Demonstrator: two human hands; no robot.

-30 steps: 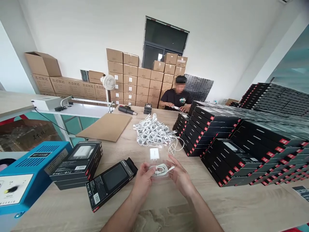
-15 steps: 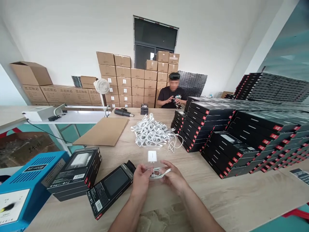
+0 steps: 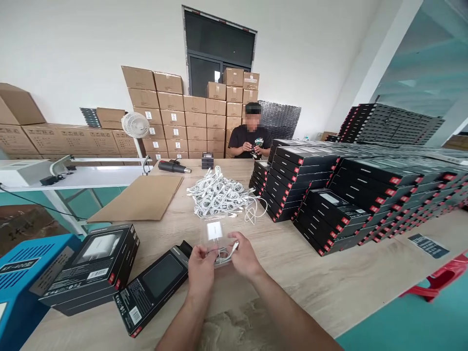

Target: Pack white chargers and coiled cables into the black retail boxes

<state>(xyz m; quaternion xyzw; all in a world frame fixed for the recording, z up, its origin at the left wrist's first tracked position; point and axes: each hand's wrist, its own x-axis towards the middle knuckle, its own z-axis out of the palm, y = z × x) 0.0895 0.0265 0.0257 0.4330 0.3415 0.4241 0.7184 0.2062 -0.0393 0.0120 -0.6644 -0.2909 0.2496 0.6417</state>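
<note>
Right now both hands meet over the near middle of the tabletop (image 3: 329, 292). The left hand (image 3: 199, 265) and the right hand (image 3: 244, 256) each pinch an end of a coiled white cable (image 3: 222, 253), which sits in the near end of a clear plastic tray (image 3: 215, 241) that they hold just above the wood. At the far end of that tray a white charger (image 3: 214, 230) stands out plainly.

Just left of the left hand lies an open black box (image 3: 153, 287), flat on the tabletop with its dark window facing up. Further left, a short stack of black boxes (image 3: 87, 270) shows a white charger through its top window, and beside that stands a blue machine (image 3: 22, 282) at the table's edge.

Beyond the hands is a heap of white cables (image 3: 217, 195), one loose loop trailing toward the right. A sheet of cardboard (image 3: 141, 197) lies to the left of the heap. To the right, rows of black boxes with red tabs (image 3: 351, 195) cover much of the tabletop. At the far end a person in a black shirt (image 3: 250, 139) handles something small, with brown cartons (image 3: 175, 117) piled behind.
</note>
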